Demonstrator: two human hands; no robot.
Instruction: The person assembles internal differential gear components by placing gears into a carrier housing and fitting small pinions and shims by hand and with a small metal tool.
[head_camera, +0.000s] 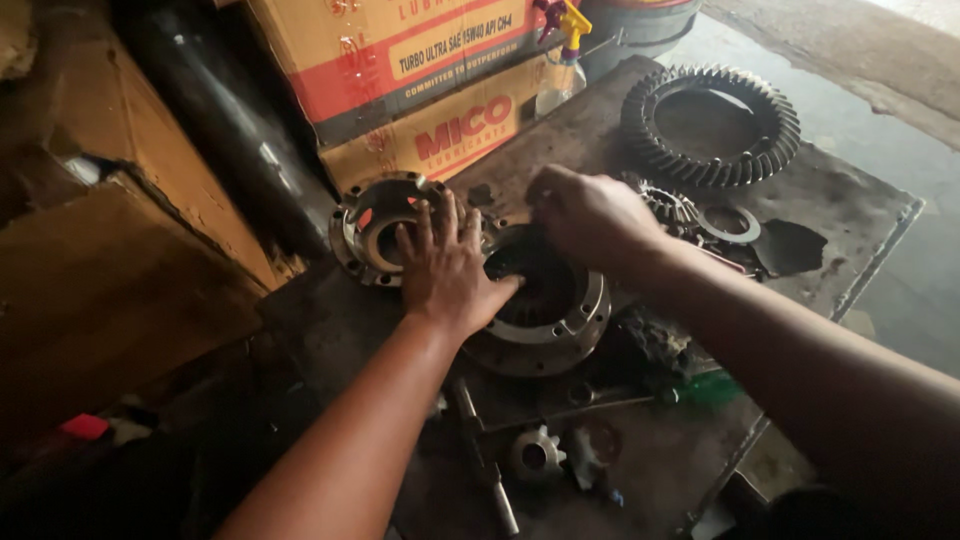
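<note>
My left hand (445, 262) lies flat, fingers spread, on the rim of a round metal differential housing (560, 325) in the middle of a greasy metal table (860, 215). My right hand (588, 215) is curled over the far edge of that housing, its fingers closed around a dark part I cannot make out. A second flanged housing half (375, 222) lies just left of my left hand.
A large ring gear (712, 125) lies at the back of the table. Smaller gears (672, 207), a washer (728, 224), a small pinion gear (535, 455) and a steel rod (485, 460) are scattered around. Cardboard boxes (400, 70) and a spray bottle (562, 65) stand behind.
</note>
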